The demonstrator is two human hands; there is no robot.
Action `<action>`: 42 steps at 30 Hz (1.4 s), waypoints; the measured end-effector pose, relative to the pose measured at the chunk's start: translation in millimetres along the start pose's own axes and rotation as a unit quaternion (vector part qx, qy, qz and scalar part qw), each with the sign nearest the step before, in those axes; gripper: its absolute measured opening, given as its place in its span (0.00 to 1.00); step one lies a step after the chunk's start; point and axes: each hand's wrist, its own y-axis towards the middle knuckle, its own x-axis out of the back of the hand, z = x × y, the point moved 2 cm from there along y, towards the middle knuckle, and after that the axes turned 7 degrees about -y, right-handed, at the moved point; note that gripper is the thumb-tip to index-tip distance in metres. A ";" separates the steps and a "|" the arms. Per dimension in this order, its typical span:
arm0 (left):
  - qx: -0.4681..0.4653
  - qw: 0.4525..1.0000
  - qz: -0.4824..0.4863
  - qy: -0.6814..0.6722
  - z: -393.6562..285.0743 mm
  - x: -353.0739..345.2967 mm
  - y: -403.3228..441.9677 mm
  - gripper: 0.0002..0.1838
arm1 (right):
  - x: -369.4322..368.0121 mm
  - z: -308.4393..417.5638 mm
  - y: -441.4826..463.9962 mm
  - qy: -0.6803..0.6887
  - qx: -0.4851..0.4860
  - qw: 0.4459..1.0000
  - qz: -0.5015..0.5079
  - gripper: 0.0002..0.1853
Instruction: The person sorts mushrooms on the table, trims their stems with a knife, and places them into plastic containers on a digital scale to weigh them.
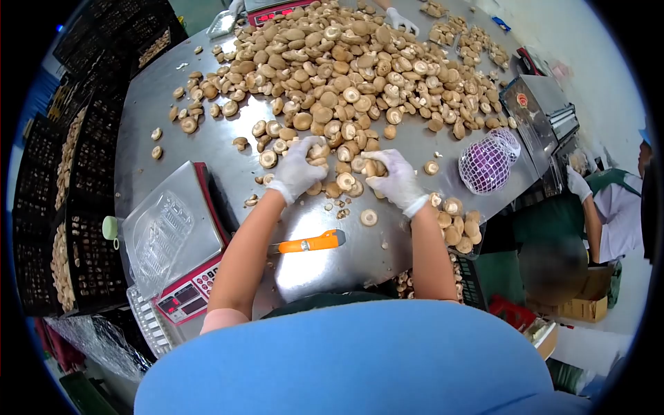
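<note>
My left hand (pixel 297 170), in a white glove, is closed around a shiitake mushroom at the near edge of a large heap of shiitake mushrooms (pixel 332 62). To its right, my right hand (pixel 399 181), gloved too, has its fingers curled on another mushroom (pixel 373 164). Between the hands lie several loose mushrooms, some with pale gills up, and small cut stem bits (pixel 339 204). An orange utility knife (pixel 311 243) rests on the metal table (pixel 318 273) below my left hand. The fingertips are partly hidden by the mushrooms.
A red-framed scale (pixel 190 294) with a clear plastic tray (pixel 162 232) stands at left. At right are a filled mushroom tray (pixel 460 232), purple netting rolls (pixel 487 162) and a wrapping machine (pixel 539 104). Black crates (pixel 90 159) stack far left. Other people's gloved hands (pixel 402 22) work across the table.
</note>
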 end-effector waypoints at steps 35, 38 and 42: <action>-0.073 0.689 -0.293 -0.659 25.9 193.7 -303.9 0.33 | -123.3 339.4 57.2 0.238 0.212 0.844 0.431 0.25; -0.111 0.709 -0.247 -0.651 40.6 213.9 -319.3 0.33 | -185.8 364.0 69.8 0.126 0.392 0.828 0.380 0.26; -0.086 0.686 -0.290 -0.661 65.2 225.9 -327.9 0.32 | -204.1 381.0 61.0 0.017 0.505 0.788 0.351 0.27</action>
